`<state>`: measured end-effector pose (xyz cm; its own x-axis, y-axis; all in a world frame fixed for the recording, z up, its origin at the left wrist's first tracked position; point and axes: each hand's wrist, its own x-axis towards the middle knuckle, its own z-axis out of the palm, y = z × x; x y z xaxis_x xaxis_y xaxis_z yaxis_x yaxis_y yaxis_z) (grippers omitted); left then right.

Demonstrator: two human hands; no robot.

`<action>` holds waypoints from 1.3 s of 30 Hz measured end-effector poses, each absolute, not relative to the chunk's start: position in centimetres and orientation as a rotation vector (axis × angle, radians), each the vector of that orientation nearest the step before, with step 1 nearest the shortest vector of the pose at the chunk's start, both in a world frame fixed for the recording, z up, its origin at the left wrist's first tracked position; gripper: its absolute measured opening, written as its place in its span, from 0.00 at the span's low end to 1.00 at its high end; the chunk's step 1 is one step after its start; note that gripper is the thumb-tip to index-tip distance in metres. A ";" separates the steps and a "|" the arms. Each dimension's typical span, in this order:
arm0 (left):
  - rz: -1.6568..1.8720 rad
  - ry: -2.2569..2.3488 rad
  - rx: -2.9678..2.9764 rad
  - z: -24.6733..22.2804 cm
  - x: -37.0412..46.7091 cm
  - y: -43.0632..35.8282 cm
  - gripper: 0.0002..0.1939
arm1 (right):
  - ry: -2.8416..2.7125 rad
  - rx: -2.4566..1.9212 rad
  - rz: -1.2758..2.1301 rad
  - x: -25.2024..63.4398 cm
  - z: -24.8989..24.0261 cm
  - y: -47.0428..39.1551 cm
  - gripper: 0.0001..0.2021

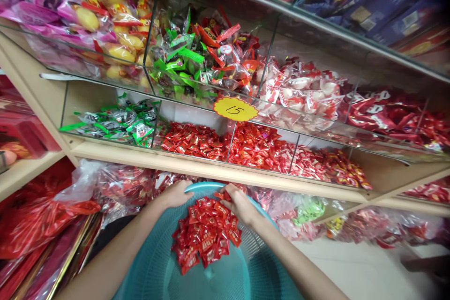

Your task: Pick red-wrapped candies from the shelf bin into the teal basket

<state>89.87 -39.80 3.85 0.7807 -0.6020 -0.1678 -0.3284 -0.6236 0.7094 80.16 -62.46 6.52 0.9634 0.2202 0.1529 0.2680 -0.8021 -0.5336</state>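
A teal plastic basket (151,248) stands in front of me, tilted so that I look down into it. Inside lies a heap of small red wrapped candies (207,234), piled toward its far side. My left hand (178,194) is closed over the basket's far rim, left of the heap. Over the right part of that rim, my right hand (239,202) has its fingers curled round a few red candy packets at the edge of the pile. Its palm side is hidden.
Ahead are wooden shelves (197,166) with clear-walled compartments of wrapped candies. A yellow price tag (235,109) reading 15 hangs on the upper row. Bagged candies (116,183) lie beneath the lower shelf, and a red plastic bag (38,220) is at left.
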 end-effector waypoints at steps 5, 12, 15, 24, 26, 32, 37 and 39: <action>-0.497 -0.758 2.279 3.7 89.9 -39.7 0.13 | -0.407 -2.577 -0.072 81.0 5.4 -61.8 0.11; -0.479 -0.757 2.283 3.2 90.0 -39.6 0.12 | -0.398 -2.580 -0.068 81.2 5.2 -61.7 0.10; -0.479 -0.782 2.286 3.1 90.1 -39.7 0.12 | -0.378 -2.507 -0.049 81.0 5.8 -61.3 0.07; -0.495 -0.736 2.287 3.6 89.9 -39.7 0.13 | -0.045 -2.138 0.000 79.4 6.7 -62.3 0.09; -0.498 -0.729 2.289 3.5 89.9 -39.7 0.13 | 0.090 -1.906 0.147 78.5 6.6 -62.7 0.14; -0.496 -0.750 2.292 3.6 89.9 -39.7 0.12 | 0.209 -1.564 0.358 76.2 6.3 -62.9 0.14; -0.526 -0.720 2.295 4.0 89.7 -39.8 0.12 | 0.080 -1.847 0.233 76.0 6.6 -61.8 0.16; -0.528 -0.711 2.299 4.1 89.7 -39.8 0.12 | -0.015 -2.077 0.095 76.2 6.7 -61.1 0.13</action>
